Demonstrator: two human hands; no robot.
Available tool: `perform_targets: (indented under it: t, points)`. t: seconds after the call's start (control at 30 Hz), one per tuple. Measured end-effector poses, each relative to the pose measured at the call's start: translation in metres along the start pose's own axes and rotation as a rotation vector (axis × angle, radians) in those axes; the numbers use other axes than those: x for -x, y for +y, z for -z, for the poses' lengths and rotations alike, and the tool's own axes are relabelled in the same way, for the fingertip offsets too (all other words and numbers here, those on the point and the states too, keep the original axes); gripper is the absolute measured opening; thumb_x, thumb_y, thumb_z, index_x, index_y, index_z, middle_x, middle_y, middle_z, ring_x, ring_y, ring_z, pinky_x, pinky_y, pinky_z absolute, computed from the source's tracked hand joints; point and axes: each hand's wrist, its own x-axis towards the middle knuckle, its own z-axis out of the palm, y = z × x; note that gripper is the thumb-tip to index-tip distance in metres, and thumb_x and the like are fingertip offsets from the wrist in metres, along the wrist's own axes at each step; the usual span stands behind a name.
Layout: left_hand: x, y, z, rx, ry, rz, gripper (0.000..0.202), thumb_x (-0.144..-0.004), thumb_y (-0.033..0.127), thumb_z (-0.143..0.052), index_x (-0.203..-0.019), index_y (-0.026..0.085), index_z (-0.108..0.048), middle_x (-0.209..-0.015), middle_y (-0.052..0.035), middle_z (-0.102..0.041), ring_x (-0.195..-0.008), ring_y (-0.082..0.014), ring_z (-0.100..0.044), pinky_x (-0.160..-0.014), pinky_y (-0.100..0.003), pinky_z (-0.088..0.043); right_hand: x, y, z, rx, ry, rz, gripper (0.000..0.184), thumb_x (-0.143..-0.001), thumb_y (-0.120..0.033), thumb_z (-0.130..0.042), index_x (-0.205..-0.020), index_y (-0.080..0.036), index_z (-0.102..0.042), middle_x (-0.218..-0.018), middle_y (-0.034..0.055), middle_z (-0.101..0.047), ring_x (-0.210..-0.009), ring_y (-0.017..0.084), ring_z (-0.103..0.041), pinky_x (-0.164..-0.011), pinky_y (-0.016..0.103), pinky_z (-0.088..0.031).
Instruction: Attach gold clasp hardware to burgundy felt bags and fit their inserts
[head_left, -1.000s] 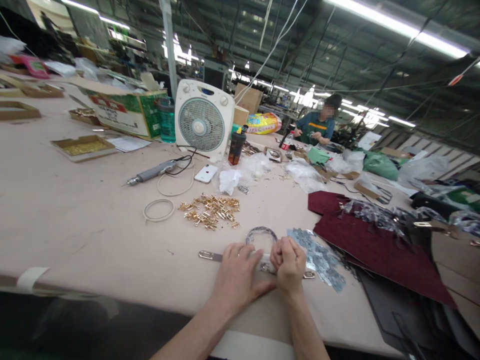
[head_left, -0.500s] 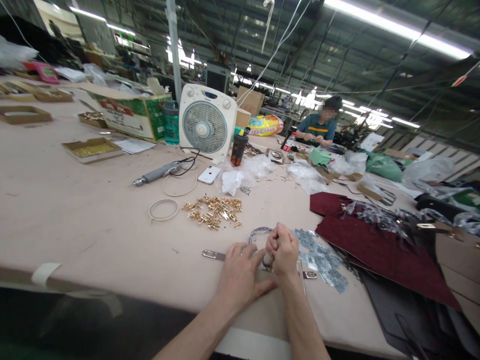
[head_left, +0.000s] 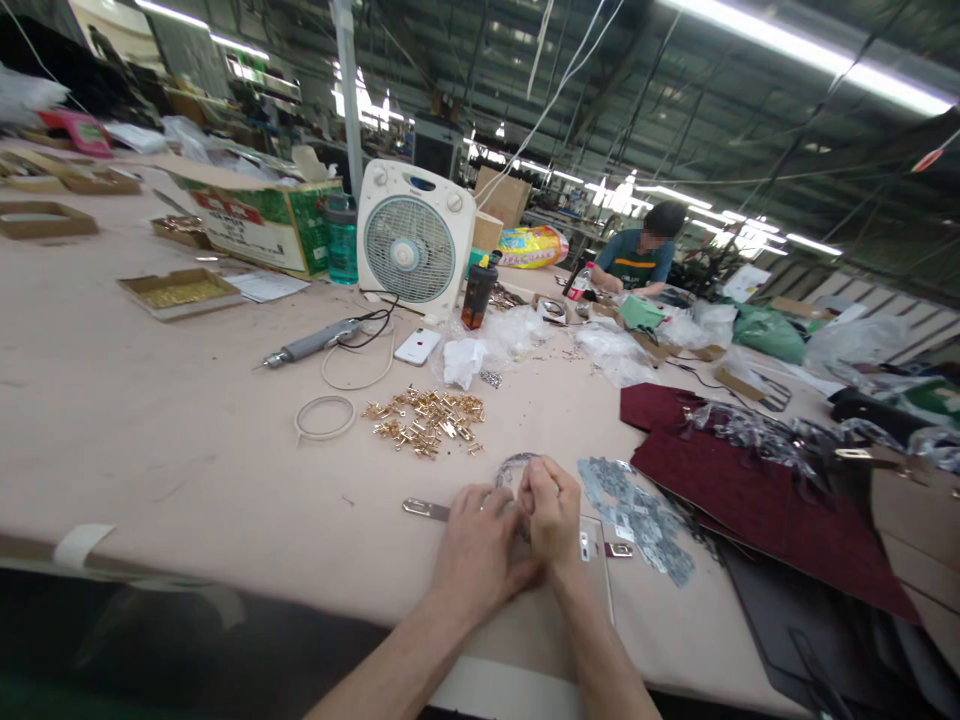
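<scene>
My left hand (head_left: 480, 545) lies over a beige panel (head_left: 536, 630) at the table's front edge, fingers forward and slightly bent. Close against it, my right hand (head_left: 553, 510) is a closed fist; what it grips is hidden by the fingers. A dark strap end with a gold metal fitting (head_left: 425, 509) sticks out left of the hands. Another gold-fitted strap end (head_left: 619, 550) shows to the right. Beyond the fingers curves a plastic-wrapped handle (head_left: 514, 463). Grey metal plates (head_left: 637, 515) are spread right of my fist, and gold fittings (head_left: 427, 420) form a pile beyond.
A grey electric screwdriver (head_left: 311, 345), a phone (head_left: 417, 346) and a ring of tape (head_left: 325, 418) lie farther back. Behind them stands a box fan (head_left: 412, 240). Dark red panels (head_left: 720, 470) cover the right side. A person (head_left: 637, 255) sits across the table.
My right fist has shifted slightly left, closer to my left hand. The rounded beige end seen under it before is now hidden, and more of the panel shows at its right.
</scene>
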Motion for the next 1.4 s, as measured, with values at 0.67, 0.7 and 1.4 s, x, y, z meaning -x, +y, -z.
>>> perform_targets:
  t: [0.67, 0.7, 1.4]
  points:
    - [0.001, 0.002, 0.003, -0.017, -0.003, -0.002, 0.050, -0.084, 0.047, -0.077, -0.131, 0.034, -0.063, -0.127, -0.0044, -0.067, -0.120, -0.0313, -0.054, -0.112, -0.052, -0.039, 0.044, -0.009, 0.013, -0.181, 0.009, 0.166, 0.040, -0.102, -0.036, -0.054, -0.064, -0.024, -0.053, -0.055, -0.0023, -0.044, -0.050, 0.016, -0.043, -0.051, 0.031, -0.032]
    - [0.001, 0.002, 0.003, -0.017, -0.002, -0.004, 0.046, -0.086, 0.043, -0.074, -0.130, 0.034, -0.064, -0.125, -0.0045, -0.067, -0.119, -0.0309, -0.054, -0.111, -0.051, -0.039, 0.047, -0.006, 0.012, -0.116, -0.001, 0.185, 0.040, -0.101, -0.036, -0.055, -0.063, -0.023, -0.054, -0.056, -0.0015, -0.047, -0.051, 0.016, -0.045, -0.053, 0.032, -0.033]
    - [0.001, -0.001, -0.004, 0.023, 0.027, 0.023, 0.058, -0.074, 0.056, -0.085, -0.123, 0.031, -0.065, -0.127, -0.0033, -0.066, -0.121, -0.0324, -0.053, -0.113, -0.054, -0.036, 0.005, -0.033, 0.006, -0.264, 0.029, 0.047, 0.046, -0.099, -0.048, -0.061, -0.062, -0.023, -0.049, -0.052, -0.0057, -0.039, -0.042, 0.010, -0.033, -0.039, 0.024, -0.026]
